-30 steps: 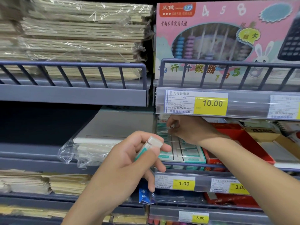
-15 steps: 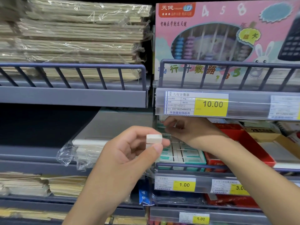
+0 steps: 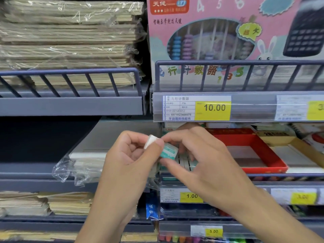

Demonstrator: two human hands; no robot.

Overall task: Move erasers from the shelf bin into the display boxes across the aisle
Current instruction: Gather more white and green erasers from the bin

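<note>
Erasers in hands: the left hand [image 3: 129,160] pinches a white eraser [image 3: 150,140] between thumb and finger. The right hand [image 3: 198,155] pinches a teal-wrapped eraser [image 3: 168,151] with its fingertips. The two erasers are side by side, just about touching, right in front of the shelf.

Why held so: I think the right hand is passing its eraser over, so the left hand can hold a small pile. That way more go across the aisle in one trip.

Shelf bin: the eraser bin [image 3: 184,162] sits just behind the hands, on the middle shelf. More erasers stand in rows inside it. The hands hide most of it.

Display boxes: they are not in view. None of the erasers seen have reached them yet.

Things nearby: a red tray [image 3: 259,151] sits just right of the bin. A pink abacus box [image 3: 228,32] stands on the shelf above. Wrapped notebooks [image 3: 70,35] are stacked up on the left. Loose plastic wrap [image 3: 73,171] hangs near the left hand.

In the way: the price strip [image 3: 213,107] and upper shelf hang low over the bin, so the gap for reaching in looks tight. The plastic wrap could catch a finger.
</note>
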